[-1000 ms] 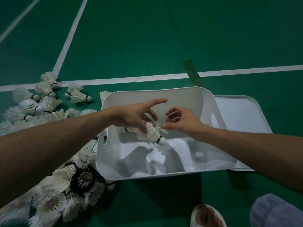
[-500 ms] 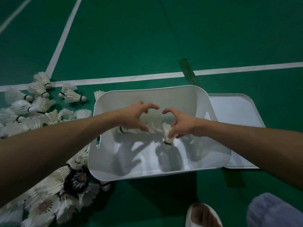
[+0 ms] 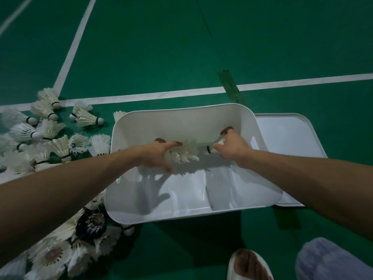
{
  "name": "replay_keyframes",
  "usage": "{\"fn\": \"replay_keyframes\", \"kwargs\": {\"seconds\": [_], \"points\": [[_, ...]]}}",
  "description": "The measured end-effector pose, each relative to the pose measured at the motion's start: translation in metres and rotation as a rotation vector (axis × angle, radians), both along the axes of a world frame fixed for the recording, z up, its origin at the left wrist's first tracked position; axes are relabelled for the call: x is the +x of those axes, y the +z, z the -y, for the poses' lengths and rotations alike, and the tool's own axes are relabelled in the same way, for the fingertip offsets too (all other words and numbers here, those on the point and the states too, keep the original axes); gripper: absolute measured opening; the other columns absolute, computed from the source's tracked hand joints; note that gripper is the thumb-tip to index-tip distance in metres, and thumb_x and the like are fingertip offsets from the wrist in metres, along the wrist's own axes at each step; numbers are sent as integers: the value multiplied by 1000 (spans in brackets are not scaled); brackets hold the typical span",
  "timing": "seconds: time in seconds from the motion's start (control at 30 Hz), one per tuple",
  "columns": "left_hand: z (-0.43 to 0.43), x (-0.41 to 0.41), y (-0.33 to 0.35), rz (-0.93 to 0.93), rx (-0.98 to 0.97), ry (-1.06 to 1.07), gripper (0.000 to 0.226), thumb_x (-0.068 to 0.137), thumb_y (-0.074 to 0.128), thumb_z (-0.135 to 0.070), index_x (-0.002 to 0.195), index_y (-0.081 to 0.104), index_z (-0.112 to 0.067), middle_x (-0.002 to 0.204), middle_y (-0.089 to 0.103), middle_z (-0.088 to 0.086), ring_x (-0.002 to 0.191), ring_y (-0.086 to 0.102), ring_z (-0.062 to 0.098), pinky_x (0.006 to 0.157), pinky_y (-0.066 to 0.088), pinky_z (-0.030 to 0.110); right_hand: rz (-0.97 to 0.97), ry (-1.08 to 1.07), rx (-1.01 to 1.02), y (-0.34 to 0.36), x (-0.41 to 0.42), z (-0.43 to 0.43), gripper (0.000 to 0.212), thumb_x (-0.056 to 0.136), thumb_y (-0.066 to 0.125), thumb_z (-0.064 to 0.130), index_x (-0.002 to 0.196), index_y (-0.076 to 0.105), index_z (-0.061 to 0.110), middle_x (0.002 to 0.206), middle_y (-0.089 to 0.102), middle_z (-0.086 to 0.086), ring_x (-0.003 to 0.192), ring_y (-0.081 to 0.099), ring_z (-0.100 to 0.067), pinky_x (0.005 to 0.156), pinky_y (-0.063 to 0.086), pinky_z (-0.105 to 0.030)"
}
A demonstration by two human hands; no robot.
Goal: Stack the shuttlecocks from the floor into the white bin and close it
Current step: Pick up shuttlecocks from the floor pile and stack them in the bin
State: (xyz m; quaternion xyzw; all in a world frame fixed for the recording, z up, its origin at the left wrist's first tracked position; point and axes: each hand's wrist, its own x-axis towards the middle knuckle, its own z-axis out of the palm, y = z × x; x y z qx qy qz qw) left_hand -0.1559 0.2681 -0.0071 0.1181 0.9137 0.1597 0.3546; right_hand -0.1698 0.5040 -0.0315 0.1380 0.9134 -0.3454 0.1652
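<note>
Reaching into the white bin (image 3: 181, 114), the person looks to be at the nesting step. The left hand (image 3: 157, 154) curls its thumb and fingers round a short nested stack (image 3: 185, 152), held on its side with the feather skirts opening toward three o'clock. The right hand (image 3: 232, 146) pinches a single shuttlecock (image 3: 212, 149), whose banded cork points to nine o'clock and sits just beside the stack's open skirt, apart from it.

The next move probably calls for lining the cork up with that skirt and sliding it in gently so that no feathers are crushed. The stack can then be laid down in the bin. Most of the task seems to remain. A loose pile (image 3: 50, 138) spreads over the floor from nine o'clock to seven o'clock of the bin. The lid (image 3: 286, 142) lies flat at three o'clock, so the bin is not closed.

The left palm covers the stack's cork ends, and the shuttlecocks in it cannot be counted. The right fingers hide most of the single one's skirt. Whether the stack touches the bin floor cannot be told. The pile runs off the left edge, and the dim light blurs its feathers.
</note>
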Motion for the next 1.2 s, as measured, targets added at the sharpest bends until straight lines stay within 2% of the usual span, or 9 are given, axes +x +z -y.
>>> {"fn": "replay_keyframes", "kwargs": {"seconds": [0.13, 0.27, 0.33, 0.43, 0.57, 0.67, 0.77, 0.9, 1.2], "points": [[-3, 2, -2, 42, 62, 48, 94, 79, 76, -33, 151, 15, -36, 151, 31, 8, 131, 37, 28, 108, 34, 36, 85, -188, -330, -12, -1, 12, 32, 88, 66, 15, 111, 44, 20, 109, 55, -11, 98, 63, -33, 78, 59, -48], [-5, 1, -2, 37, 144, 101, 93, 80, 76, -26, 151, 17, -33, 153, 28, 5, 134, 33, 24, 102, 31, 25, 223, -269, -583, -14, 2, 27, 26, 93, 59, 9, 113, 46, 20, 114, 52, -13, 92, 61, -27, 52, 59, -28], [-5, 1, -3, 48, 166, 124, 95, 78, 78, -25, 151, 17, -34, 153, 28, 5, 133, 34, 24, 102, 32, 26, 254, -292, -629, -14, 3, 32, 30, 93, 58, 7, 117, 45, 20, 115, 50, -11, 95, 59, -25, 56, 59, -29], [-3, 3, -7, 48, 159, 133, 99, 74, 81, -27, 150, 19, -38, 151, 31, 4, 131, 36, 24, 104, 36, 29, 286, -302, -614, -19, -1, 35, 36, 93, 54, 3, 123, 43, 18, 120, 50, -10, 105, 56, -26, 83, 57, -41], [-2, 0, -8, 36, 200, 159, 102, 70, 84, -22, 150, 21, -35, 151, 31, 2, 133, 34, 21, 107, 34, 28, 248, -230, -483, -19, -3, 38, 34, 94, 52, 5, 125, 50, 19, 99, 55, -11, 75, 55, -22, 46, 50, -23], [-5, -2, -5, 37, 226, 165, 103, 69, 83, -12, 150, 22, -31, 150, 32, 1, 132, 35, 21, 104, 35, 27, 128, -200, -360, -22, -12, 36, 36, 92, 59, 5, 127, 53, 9, 96, 54, -10, 81, 52, -22, 43, 40, -17], [-6, -2, -4, 73, 243, 206, 104, 68, 82, -7, 150, 22, -32, 148, 35, 3, 127, 40, 23, 104, 40, 32, 157, -231, -414, -25, -15, 39, 35, 89, 63, 3, 123, 54, 7, 78, 51, -7, 59, 45, -16, 31, 33, -13], [-3, 0, -5, 136, 308, 287, 103, 68, 80, -1, 149, 24, -35, 145, 37, 3, 122, 43, 24, 100, 46, 36, 165, -306, -417, -30, -10, 42, 34, 86, 67, 5, 112, 46, 13, 92, 54, -15, 61, 46, -19, 40, 40, -21], [-1, 5, -8, 79, 274, 220, 97, 72, 79, -11, 149, 25, -35, 150, 31, 2, 130, 37, 21, 105, 40, 31, 116, -280, -453, -28, -4, 39, 25, 84, 62, -10, 74, 57, 12, 64, 56, -11, 48, 48, -19, 36, 42, -19]]}}
